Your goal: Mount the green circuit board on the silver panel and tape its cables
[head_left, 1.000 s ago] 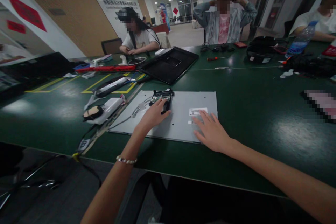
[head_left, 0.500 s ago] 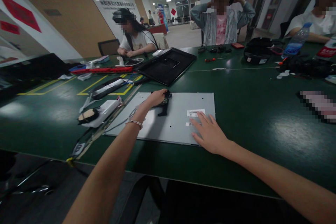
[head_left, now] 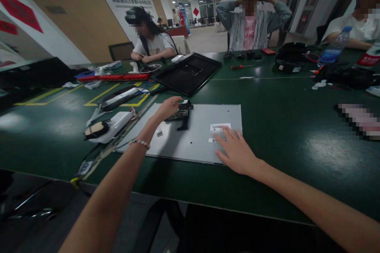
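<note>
A grey metal panel (head_left: pixel 196 142) lies flat on the green table in front of me. A small black circuit board (head_left: pixel 181 113) sits near its far edge. My left hand (head_left: pixel 166 108) is closed on the left end of that board. My right hand (head_left: pixel 236 151) lies flat and open on the panel's near right part, fingers spread beside a white label (head_left: pixel 220 127).
Left of the panel lie a white device (head_left: pixel 111 125) and cables. A black monitor shell (head_left: pixel 190 72) lies beyond. Three other people sit at the far side. A red screwdriver (head_left: pixel 242 66), a black bag (head_left: pixel 292 60) and a water bottle (head_left: pixel 332 52) are farther off.
My left hand reached forward from the panel's middle to the circuit board and closed on its left end. My right hand stayed flat on the panel.
</note>
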Demonstrator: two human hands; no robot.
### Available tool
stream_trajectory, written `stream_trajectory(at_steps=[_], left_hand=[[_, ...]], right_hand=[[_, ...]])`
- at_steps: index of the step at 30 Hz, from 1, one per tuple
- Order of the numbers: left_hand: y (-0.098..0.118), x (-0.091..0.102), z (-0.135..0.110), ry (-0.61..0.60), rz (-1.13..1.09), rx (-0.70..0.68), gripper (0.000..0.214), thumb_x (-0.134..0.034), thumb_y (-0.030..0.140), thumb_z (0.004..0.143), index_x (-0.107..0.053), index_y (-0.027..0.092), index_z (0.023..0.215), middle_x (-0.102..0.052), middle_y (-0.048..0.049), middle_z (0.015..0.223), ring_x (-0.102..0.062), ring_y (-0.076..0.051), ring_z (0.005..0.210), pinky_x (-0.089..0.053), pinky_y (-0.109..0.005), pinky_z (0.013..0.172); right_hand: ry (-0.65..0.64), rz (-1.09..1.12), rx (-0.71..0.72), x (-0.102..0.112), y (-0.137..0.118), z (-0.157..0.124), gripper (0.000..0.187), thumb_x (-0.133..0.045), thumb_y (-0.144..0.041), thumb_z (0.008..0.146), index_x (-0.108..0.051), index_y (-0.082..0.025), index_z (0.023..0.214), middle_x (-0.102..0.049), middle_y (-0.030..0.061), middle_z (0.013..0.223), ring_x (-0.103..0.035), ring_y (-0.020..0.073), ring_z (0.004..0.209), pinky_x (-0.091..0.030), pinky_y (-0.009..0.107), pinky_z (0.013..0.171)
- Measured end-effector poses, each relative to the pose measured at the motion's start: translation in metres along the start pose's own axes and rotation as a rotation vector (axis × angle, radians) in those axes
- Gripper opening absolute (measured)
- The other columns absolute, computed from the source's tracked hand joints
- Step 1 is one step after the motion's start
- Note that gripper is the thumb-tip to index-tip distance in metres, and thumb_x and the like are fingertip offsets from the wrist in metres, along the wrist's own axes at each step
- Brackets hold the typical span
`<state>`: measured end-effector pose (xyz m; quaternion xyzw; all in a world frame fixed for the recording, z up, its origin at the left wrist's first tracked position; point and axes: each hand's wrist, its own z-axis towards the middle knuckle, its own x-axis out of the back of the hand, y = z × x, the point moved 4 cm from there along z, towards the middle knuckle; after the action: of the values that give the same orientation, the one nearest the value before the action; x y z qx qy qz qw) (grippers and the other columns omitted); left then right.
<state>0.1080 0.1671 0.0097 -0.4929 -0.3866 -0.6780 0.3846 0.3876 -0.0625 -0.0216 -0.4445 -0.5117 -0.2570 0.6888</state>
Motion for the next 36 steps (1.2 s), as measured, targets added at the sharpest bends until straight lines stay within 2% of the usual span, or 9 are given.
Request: stream_trajectory(at_steps=[3,8,12,15,19,25,27,32,36], left_hand=[[-0.002,0.019,-0.037,0.060,0.002,-0.072,0.043,-0.041,0.026,0.088,-0.065,0.016,0.122,-0.065,-0.0099,0.128,-0.058,-0.023,0.121,-0.041,-0.035,0.109],[-0.021,0.045,-0.104,0.012,-0.045,0.013,0.042,-0.049,0.048,0.089,-0.068,0.020,0.113,-0.069,-0.0098,0.115,-0.066,-0.024,0.100,-0.053,-0.036,0.091],[-0.028,0.048,-0.137,-0.069,0.021,-0.013,0.047,-0.056,0.056,0.082,-0.069,0.021,0.111,-0.068,-0.0105,0.116,-0.065,-0.027,0.104,-0.048,-0.039,0.098],[-0.028,0.041,-0.145,-0.137,0.112,0.027,0.038,-0.054,0.048,0.085,-0.070,0.023,0.109,-0.065,-0.0085,0.126,-0.062,-0.026,0.111,-0.044,-0.035,0.103],[-0.022,0.044,-0.135,-0.119,0.200,0.122,0.029,-0.048,0.034,0.092,-0.072,0.023,0.104,-0.068,-0.0042,0.121,-0.063,-0.023,0.106,-0.043,-0.032,0.100],[0.001,0.077,-0.094,0.378,0.156,0.176,0.033,-0.046,0.033,0.096,-0.072,0.018,0.110,-0.069,-0.0059,0.117,-0.063,-0.020,0.106,-0.046,-0.030,0.095],[0.009,0.076,-0.075,0.459,0.121,0.190,0.034,-0.045,0.031,0.095,-0.071,0.019,0.113,-0.071,-0.0062,0.113,-0.062,-0.021,0.107,-0.046,-0.030,0.095],[0.014,0.047,-0.023,0.380,0.115,0.268,0.040,-0.043,0.026,0.089,-0.072,0.018,0.116,-0.073,-0.0100,0.106,-0.065,-0.025,0.101,-0.047,-0.033,0.092],[0.003,0.022,-0.002,0.247,0.112,0.343,0.043,-0.045,0.026,0.085,-0.073,0.014,0.116,-0.074,-0.0146,0.105,-0.068,-0.026,0.088,-0.049,-0.033,0.083]], right_hand=[[-0.006,0.003,-0.002,0.001,-0.001,-0.001,0.062,-0.033,-0.049,0.100,-0.039,-0.016,0.152,-0.024,0.0149,0.163,-0.015,0.0320,0.150,-0.013,0.053,0.120],[-0.014,-0.002,0.000,0.001,0.000,-0.001,0.063,-0.030,-0.050,0.101,-0.038,-0.015,0.153,-0.024,0.0169,0.163,-0.015,0.0316,0.150,-0.012,0.053,0.120],[-0.013,-0.007,0.005,-0.001,0.000,-0.002,0.063,-0.031,-0.050,0.100,-0.038,-0.016,0.153,-0.024,0.0161,0.163,-0.015,0.0316,0.150,-0.012,0.053,0.120],[-0.012,-0.005,0.008,-0.001,0.001,-0.002,0.063,-0.031,-0.051,0.100,-0.038,-0.016,0.153,-0.024,0.0149,0.163,-0.015,0.0314,0.150,-0.013,0.053,0.120],[-0.010,0.002,0.014,-0.002,0.002,-0.002,0.064,-0.030,-0.052,0.101,-0.037,-0.017,0.153,-0.023,0.0145,0.163,-0.014,0.0314,0.150,-0.013,0.053,0.120],[-0.007,0.003,0.006,-0.001,0.001,-0.001,0.063,-0.031,-0.050,0.100,-0.038,-0.017,0.153,-0.025,0.0140,0.163,-0.015,0.0316,0.150,-0.013,0.054,0.120],[-0.009,0.005,0.005,0.000,0.000,-0.001,0.062,-0.033,-0.050,0.100,-0.039,-0.016,0.152,-0.025,0.0153,0.163,-0.015,0.0324,0.150,-0.013,0.054,0.120],[-0.013,0.006,0.003,0.002,-0.001,0.000,0.061,-0.034,-0.048,0.100,-0.039,-0.016,0.152,-0.025,0.0172,0.162,-0.015,0.0325,0.150,-0.013,0.054,0.119],[-0.011,0.015,0.002,0.001,0.000,0.000,0.062,-0.033,-0.050,0.100,-0.039,-0.017,0.152,-0.023,0.0162,0.163,-0.014,0.0315,0.151,-0.013,0.053,0.120]])
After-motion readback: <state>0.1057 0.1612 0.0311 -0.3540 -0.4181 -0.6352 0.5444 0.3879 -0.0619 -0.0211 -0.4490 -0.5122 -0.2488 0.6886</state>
